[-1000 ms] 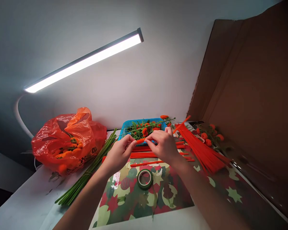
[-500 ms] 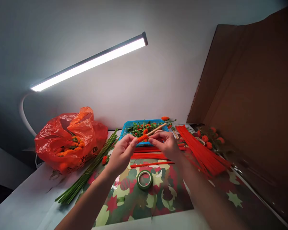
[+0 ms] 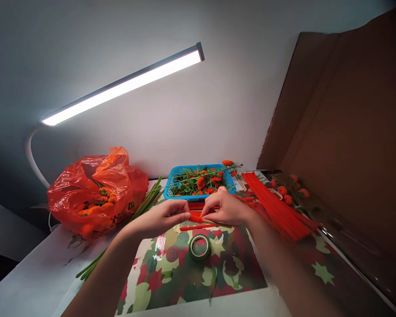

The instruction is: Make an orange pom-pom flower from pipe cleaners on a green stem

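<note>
Between my two hands, low over the table, is a coiled orange-red pipe cleaner (image 3: 195, 217). The fingertips of my left hand (image 3: 168, 215) pinch its left end. My right hand (image 3: 226, 208) grips its other end, and a thin wooden stick (image 3: 219, 223) shows under the right fingers. Just below, a straight pipe cleaner (image 3: 198, 227) lies on the patterned mat (image 3: 171, 275). Closer to me sits a roll of green tape (image 3: 199, 258) with a loose tail. Behind my hands, more red pipe cleaners lie partly hidden.
A blue basket (image 3: 166, 192) of orange flowers and greenery stands at the back. At left are a red plastic bag (image 3: 69, 189) of flowers and green stems (image 3: 89, 268). At right lie a pipe-cleaner bundle (image 3: 277, 207), loose flowers (image 3: 287, 199) and a cardboard panel (image 3: 343, 110). A lamp (image 3: 125, 83) hangs above.
Both hands have come down toward the mat with the coiled pipe cleaner. The straight loose end at upper right is gone, and the wooden stick has swung from pointing up to lying low.
</note>
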Tool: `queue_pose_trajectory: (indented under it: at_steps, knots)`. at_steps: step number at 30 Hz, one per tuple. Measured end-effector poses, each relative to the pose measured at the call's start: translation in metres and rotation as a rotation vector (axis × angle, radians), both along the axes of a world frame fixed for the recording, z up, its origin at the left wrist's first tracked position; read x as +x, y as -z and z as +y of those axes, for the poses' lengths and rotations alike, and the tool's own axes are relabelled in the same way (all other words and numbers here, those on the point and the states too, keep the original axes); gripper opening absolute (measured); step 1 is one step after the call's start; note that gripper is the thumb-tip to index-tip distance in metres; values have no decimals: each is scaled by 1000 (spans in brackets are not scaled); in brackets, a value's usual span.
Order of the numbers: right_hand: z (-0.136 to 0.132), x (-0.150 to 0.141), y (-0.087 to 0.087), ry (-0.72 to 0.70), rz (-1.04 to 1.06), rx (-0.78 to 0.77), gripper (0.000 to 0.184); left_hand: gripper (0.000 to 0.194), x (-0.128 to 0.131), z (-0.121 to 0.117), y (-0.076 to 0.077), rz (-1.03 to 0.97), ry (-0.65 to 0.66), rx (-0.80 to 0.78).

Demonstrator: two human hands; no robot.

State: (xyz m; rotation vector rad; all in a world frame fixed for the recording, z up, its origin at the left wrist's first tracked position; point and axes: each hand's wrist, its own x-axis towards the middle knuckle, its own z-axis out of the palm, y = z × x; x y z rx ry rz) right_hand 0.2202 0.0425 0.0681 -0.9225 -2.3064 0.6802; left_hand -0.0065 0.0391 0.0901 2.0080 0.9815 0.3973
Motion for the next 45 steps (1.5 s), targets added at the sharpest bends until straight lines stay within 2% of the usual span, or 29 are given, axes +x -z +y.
queue_pose_trajectory:
  at_steps: [4, 8, 12, 17, 24, 28, 32, 35, 45]
  knots:
    - [0, -8, 5, 145, -155, 208, 11, 30, 4, -2, 5, 165, -160, 156]
    - [3, -11, 6, 265, -216, 411, 11, 29, 11, -6, 7, 221, -249, 280]
    - [2, -14, 7, 392, -211, 576, 16, 28, 18, -11, 5, 243, -349, 340]
    - [-2, -21, 12, 492, -126, 679, 16, 26, 25, -16, 8, 298, -417, 411]
    - [-1, -23, 14, 505, -120, 699, 15, 19, 31, -13, 20, 451, -379, 537]
    - [1, -21, 12, 485, -160, 664, 15, 21, 30, -10, 25, 305, -303, 488]
    - [0, -20, 10, 478, -161, 603, 14, 14, 27, -9, 24, 103, -265, 304]
    - [-1, -21, 8, 483, -129, 598, 14, 7, 27, -9, 22, 26, -260, 220]
    - [-4, -21, 4, 500, -97, 599, 14, 13, 28, -8, 29, 82, -283, 324]
